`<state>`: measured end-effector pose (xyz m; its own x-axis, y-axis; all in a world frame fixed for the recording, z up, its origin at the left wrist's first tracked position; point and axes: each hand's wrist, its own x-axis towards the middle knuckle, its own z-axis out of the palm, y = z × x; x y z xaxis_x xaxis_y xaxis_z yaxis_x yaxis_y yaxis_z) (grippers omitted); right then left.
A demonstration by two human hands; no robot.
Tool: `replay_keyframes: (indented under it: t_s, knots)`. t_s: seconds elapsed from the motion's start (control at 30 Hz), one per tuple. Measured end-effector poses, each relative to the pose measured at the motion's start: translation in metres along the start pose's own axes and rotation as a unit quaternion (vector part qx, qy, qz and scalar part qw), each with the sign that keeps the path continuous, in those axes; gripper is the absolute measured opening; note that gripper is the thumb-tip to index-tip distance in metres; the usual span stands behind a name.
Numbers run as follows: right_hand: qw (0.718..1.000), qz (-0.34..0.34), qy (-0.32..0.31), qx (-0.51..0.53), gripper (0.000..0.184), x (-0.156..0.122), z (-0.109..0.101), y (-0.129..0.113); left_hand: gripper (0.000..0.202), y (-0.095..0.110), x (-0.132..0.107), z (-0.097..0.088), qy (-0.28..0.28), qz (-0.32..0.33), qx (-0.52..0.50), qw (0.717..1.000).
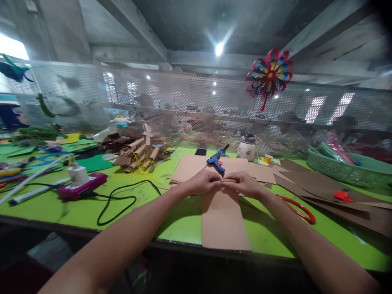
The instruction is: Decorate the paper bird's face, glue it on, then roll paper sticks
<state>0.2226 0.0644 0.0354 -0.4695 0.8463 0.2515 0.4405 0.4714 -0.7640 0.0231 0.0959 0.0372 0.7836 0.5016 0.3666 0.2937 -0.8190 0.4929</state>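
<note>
A long tan paper strip (226, 222) reaches from both hands down to the front edge of the green table. My left hand (204, 181) pinches the far end of this strip, which looks folded or rolled there. From the other side my right hand (245, 183) grips the same end, its fingertips close to the left ones. Just beyond the fingers lies a blue glue gun (216, 163), resting on a stack of tan paper sheets (190, 165). The hands hide part of the fold.
Red-handled scissors (298, 209) and brown sheets (324, 183) lie right, before a green basket (339, 167). A purple power strip (81, 187) with a black cable is left. Rolled brown paper pieces (142, 151) are piled behind it. A white jar (246, 148) stands by the mesh partition (190, 98).
</note>
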Motion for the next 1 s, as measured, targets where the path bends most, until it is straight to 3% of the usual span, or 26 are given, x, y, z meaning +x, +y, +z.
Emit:
replay_keyframes:
  t_s: [0.17, 0.4, 0.63, 0.87, 1.0]
  knots:
    - [1.0, 0.001, 0.0, -0.004, 0.042, -0.002, 0.002, -0.005, 0.032, 0.002, 0.001, -0.003, -0.012, -0.025, -0.001, 1.0]
    - [0.999, 0.035, -0.005, 0.026, 0.044, -0.001, -0.005, 0.007, 0.037, -0.003, -0.001, -0.012, -0.054, -0.092, 0.049, 0.993]
    - [0.999, 0.035, -0.004, 0.004, 0.041, -0.001, -0.004, 0.006, 0.037, -0.009, 0.0, -0.011, -0.068, -0.111, 0.008, 0.991]
    - [0.999, 0.036, -0.007, -0.001, 0.042, 0.0, -0.002, 0.004, 0.036, -0.012, -0.002, -0.009, -0.064, -0.091, 0.016, 0.994]
    - [0.999, 0.046, -0.014, 0.018, 0.043, 0.0, -0.001, 0.003, 0.034, -0.01, -0.003, -0.01, -0.081, -0.129, -0.008, 0.988]
